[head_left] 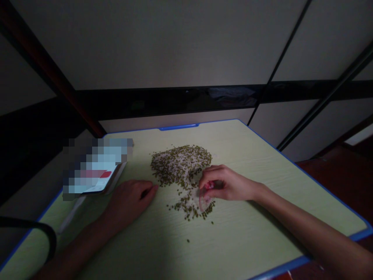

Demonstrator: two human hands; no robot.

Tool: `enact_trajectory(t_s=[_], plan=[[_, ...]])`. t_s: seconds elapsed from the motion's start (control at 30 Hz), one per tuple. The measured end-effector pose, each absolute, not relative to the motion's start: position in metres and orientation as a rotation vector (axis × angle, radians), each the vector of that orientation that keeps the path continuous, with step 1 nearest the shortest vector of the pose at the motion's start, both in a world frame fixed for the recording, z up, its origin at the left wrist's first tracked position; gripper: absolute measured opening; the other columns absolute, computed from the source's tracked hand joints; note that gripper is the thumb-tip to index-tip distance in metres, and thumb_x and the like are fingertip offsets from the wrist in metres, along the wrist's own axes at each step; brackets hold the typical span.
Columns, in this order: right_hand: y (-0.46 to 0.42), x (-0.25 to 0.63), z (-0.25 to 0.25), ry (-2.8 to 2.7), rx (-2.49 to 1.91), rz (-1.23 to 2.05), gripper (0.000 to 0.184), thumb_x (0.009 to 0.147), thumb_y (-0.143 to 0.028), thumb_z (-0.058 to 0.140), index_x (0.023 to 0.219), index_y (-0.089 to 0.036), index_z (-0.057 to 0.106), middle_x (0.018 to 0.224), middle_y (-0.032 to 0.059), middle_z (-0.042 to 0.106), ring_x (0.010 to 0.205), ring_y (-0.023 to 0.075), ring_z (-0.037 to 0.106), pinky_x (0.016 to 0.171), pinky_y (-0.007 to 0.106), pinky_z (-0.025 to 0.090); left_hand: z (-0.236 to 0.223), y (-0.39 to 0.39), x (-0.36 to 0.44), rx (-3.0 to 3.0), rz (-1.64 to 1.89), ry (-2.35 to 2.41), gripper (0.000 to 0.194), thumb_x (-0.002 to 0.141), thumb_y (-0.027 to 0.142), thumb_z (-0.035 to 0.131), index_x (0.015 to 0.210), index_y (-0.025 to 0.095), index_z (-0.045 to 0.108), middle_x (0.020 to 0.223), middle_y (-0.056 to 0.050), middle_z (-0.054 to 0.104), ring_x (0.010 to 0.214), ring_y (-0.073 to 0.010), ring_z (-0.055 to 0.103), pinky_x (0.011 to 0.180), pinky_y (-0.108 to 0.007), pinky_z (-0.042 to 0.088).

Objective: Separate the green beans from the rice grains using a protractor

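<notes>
A pile of green beans mixed with white rice-like grains [177, 161] spreads over the middle of the table, with a smaller scatter [188, 206] nearer me. My right hand [223, 182] is pinched on a small clear, round-edged plastic piece with pink-red parts [202, 200], tilted over the scatter's right side. The fingers cover much of this piece, so its exact kind is unclear. Left of the beans, my left hand [132, 198] rests on the table, loosely curled, thumb and forefinger tips close together. Nothing shows in it.
The pale table [262, 155] has a blue edge and a blue handle [179, 126] at its far side. A lit phone-like screen [100, 182], partly pixelated, leans at the left. A dark curved strap [43, 225] is at the lower left. Cabinet panels [175, 46] stand behind.
</notes>
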State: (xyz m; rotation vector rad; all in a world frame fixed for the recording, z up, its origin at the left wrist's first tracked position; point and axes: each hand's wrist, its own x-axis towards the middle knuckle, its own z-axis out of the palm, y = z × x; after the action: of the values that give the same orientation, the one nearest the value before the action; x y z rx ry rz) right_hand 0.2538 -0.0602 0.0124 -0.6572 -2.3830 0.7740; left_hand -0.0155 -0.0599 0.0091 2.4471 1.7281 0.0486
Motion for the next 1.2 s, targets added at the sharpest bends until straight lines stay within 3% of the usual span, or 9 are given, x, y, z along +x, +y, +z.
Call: enact_trajectory(t_s=[1.2], plan=[[-0.0599, 0.2449, 0.0073, -2.312, -0.788, 0.645, 0.010, 0.079, -0.023, 0.063, 0.081, -0.013, 0.062, 0.067, 0.0011, 0.056, 0.064, 0.0118, 0.052, 0.059, 0.023, 0.039, 0.0120, -0.0607, -0.0125, 2.446, 0.113, 1.742, 0.036, 0.080, 0.037, 0.035, 0.048, 0.021, 0.042, 0.048, 0.002, 0.047, 0.052, -0.0143, 0.047, 0.053, -0.026, 0.026]])
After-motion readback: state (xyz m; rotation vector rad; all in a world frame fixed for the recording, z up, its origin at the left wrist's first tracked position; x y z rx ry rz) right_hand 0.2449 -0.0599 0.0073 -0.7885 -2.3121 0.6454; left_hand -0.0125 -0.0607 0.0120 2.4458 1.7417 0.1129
